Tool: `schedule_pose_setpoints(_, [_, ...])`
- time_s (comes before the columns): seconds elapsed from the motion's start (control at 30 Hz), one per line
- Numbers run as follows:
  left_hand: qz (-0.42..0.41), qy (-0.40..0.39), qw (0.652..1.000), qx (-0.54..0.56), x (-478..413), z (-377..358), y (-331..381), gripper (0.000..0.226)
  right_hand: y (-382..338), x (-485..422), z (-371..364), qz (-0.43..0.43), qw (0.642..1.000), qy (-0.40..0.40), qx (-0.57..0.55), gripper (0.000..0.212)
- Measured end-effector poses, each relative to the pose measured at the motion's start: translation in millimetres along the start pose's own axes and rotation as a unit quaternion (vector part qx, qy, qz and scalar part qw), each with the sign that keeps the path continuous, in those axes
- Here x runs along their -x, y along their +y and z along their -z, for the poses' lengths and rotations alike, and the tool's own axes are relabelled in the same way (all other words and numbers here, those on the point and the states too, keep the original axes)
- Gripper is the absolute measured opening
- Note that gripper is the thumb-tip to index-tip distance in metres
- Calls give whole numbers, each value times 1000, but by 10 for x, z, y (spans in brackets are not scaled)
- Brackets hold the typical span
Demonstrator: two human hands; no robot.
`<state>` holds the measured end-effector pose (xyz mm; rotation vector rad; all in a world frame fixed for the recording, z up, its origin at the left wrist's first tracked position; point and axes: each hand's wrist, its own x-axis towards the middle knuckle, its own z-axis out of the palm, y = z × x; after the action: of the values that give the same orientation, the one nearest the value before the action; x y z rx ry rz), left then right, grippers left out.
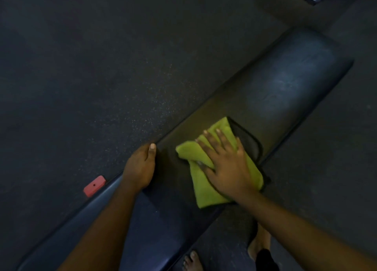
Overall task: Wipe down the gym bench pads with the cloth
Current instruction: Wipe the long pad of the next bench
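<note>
1. Right hand (226, 164): I find it laid flat on the cloth (204, 191), fingers straight and spread. It presses the cloth onto the bench and pinches nothing.
2. Left hand (140, 166): it is set on the left long edge of the long pad (285, 83). The thumb lies on top and the other fingers curl over the edge, out of sight. I read this as a bracing grip on the pad.
3. Cloth: green and folded, with a dark face turned up at its far right side. It lies on the near end of the long pad, just beyond the seam with the near pad (142, 225), and reaches the right long edge.
4. Governing relation: the long pad's axis runs from the seam to the far end of the bench. The right fingertips point roughly along that axis, so most of the pad lies ahead of them. The right hand holds the cloth down; the left sits beside it, across the pad's width.
5. Judgement: a pale, hazy patch on the far half suggests that stretch is not yet wiped. The next stroke would be a push along the axis.
6. Risk: the cloth is bunched under the fingers and could slip over the right edge.
7. Noted: a red cap (94, 185) on the floor (102, 66) beside the left edge.
</note>
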<state>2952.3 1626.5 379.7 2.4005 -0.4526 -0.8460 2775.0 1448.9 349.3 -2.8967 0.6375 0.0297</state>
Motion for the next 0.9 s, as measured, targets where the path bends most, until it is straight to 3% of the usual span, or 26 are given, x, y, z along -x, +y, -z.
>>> schedule_pose_setpoints(0.1, [-8,-20,1000,7,16,49,-17,44,330,202,33,-59,998,11,-4,58])
schedule_pose_setpoints(0.23, [-23,-12,1000,-4,23,61,-146,49,410,-659,86,-236,971,39,-25,62])
schedule_pose_setpoints(0.3, [-28,-3,1000,-9,46,67,-234,51,195,-1083,64,-262,964,31,-30,62])
schedule_pose_setpoints(0.4, [-17,5,1000,-3,109,101,-367,48,-338,-1076,-69,-137,990,2,11,63])
schedule_pose_setpoints(0.5, [1,12,1000,-1,207,158,-483,38,-737,-266,-145,7,999,-19,25,63])
schedule_pose_setpoints(0.6, [10,2,1000,-8,255,203,-516,47,-560,439,-141,36,999,-34,14,60])
schedule_pose_setpoints(0.77, [21,-31,999,-28,234,242,-548,53,116,-28,-6,-159,987,-3,7,60])
schedule_pose_setpoints(0.9, [20,-44,998,-34,209,243,-581,55,-75,-823,52,-253,967,-14,-38,64])
